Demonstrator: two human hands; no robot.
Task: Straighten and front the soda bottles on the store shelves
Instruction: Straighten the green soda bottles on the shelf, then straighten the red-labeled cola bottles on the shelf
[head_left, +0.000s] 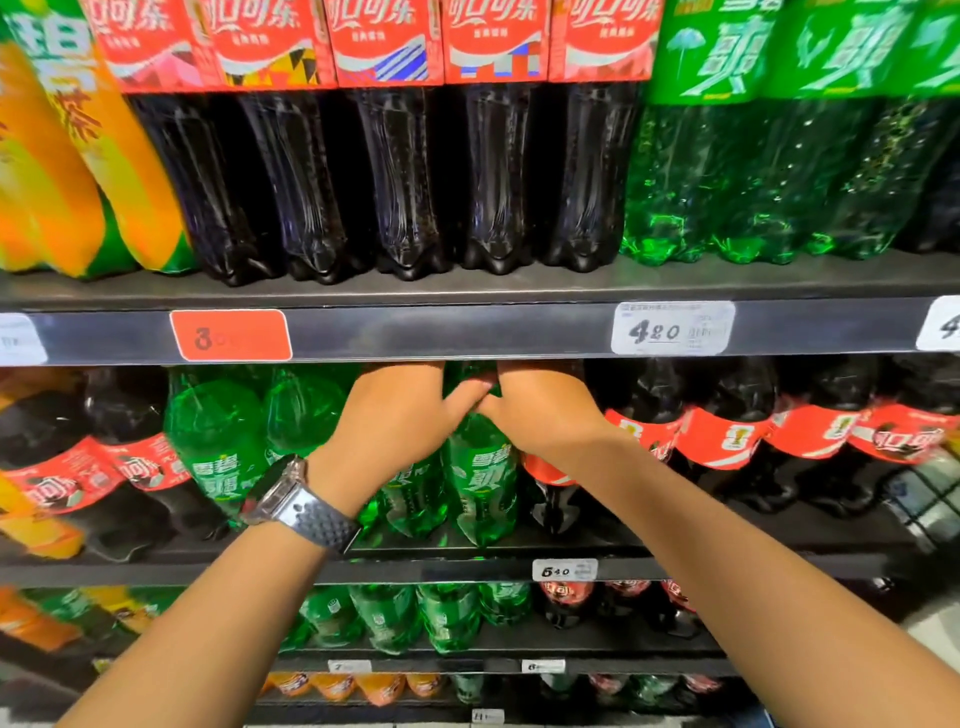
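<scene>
Both hands, left (395, 421) and right (540, 415), have their fingers closed around the neck of one green bottle (480, 478) on the middle shelf (467, 569).

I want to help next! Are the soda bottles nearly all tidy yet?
Partly. On the top shelf, the cola bottles stand in an even row, labels forward. Right now both hands, left hand and right hand, grip the neck of one green bottle on the second shelf. Left to do: the green bottles beside it lean, and the lower shelves look untouched.

Head view, close, facing shelves (467, 332)
</scene>
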